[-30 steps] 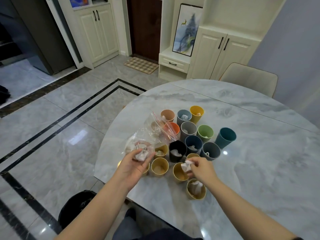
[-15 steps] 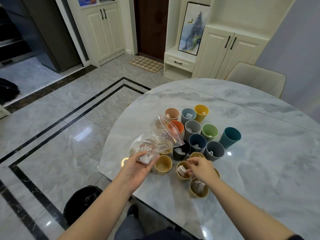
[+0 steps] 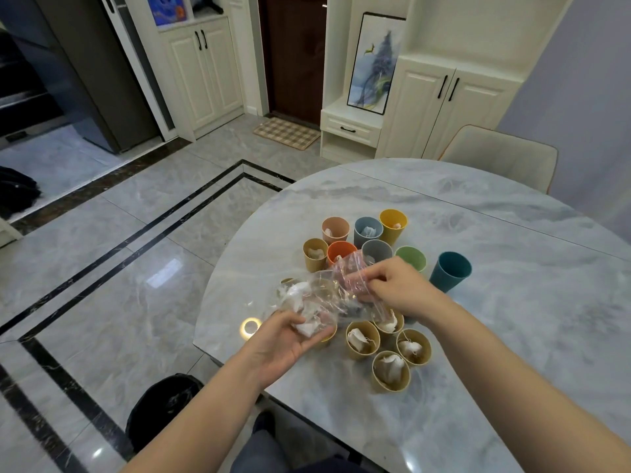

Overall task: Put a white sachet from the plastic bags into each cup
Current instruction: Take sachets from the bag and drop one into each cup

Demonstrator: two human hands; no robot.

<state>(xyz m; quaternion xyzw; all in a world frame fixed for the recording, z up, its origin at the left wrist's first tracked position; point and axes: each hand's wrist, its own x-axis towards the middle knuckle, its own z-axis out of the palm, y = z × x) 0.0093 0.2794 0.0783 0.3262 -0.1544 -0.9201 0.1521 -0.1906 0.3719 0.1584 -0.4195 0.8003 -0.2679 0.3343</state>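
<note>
A cluster of coloured cups (image 3: pixel 368 230) stands on the marble table (image 3: pixel 512 319); most that I can see into hold a white sachet. The near tan cups (image 3: pixel 362 339) each contain a sachet. The teal cup (image 3: pixel 450 270) stands apart at the right; its inside is hidden. My left hand (image 3: pixel 290 336) cradles the bottom of a clear plastic bag (image 3: pixel 324 295) holding white sachets (image 3: pixel 297 295). My right hand (image 3: pixel 399 288) pinches the bag's open mouth, fingers at the pink seal strip. The bag hides some middle cups.
The table's rounded edge runs just left of the cups, with tiled floor beyond. A black bin (image 3: pixel 164 407) sits on the floor under my left arm. A beige chair (image 3: pixel 502 158) stands at the table's far side. White cabinets line the back wall.
My right hand dropped its sachet into a near tan cup, then rose to the bag's mouth. The left hand with the bag shifted slightly right.
</note>
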